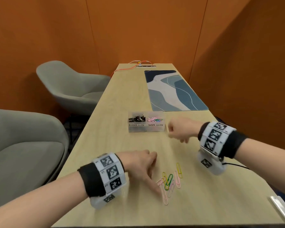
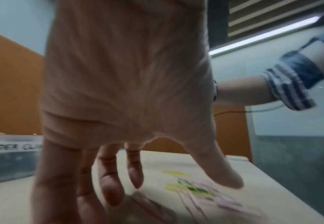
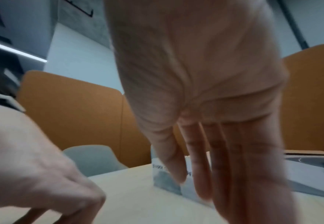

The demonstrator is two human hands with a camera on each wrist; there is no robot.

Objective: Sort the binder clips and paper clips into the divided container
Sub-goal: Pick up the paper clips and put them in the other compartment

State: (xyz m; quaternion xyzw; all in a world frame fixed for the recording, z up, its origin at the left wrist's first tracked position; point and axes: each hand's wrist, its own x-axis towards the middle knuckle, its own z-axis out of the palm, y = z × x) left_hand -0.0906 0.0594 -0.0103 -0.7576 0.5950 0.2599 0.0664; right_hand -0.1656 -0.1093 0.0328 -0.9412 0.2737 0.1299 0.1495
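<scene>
The clear divided container (image 1: 146, 128) stands mid-table, with black binder clips (image 1: 137, 118) in the left half and coloured paper clips (image 1: 155, 119) in the right. Several loose pink, yellow and green paper clips (image 1: 170, 181) lie nearer to me. My left hand (image 1: 146, 168) hovers palm down just left of them, fingers straight, its thumb reaching the pink ones; the left wrist view shows that left hand (image 2: 128, 91) over the blurred paper clips (image 2: 195, 189). My right hand (image 1: 178, 129) hangs right of the container, and the right hand (image 3: 205, 91) shows straight fingers with nothing between them.
A blue patterned desk mat (image 1: 174, 91) lies beyond the container. An orange cable runs to a socket strip (image 1: 145, 65) at the far end. Two grey chairs (image 1: 69, 86) stand left of the table. A white flat object (image 1: 281, 209) sits at the right front corner.
</scene>
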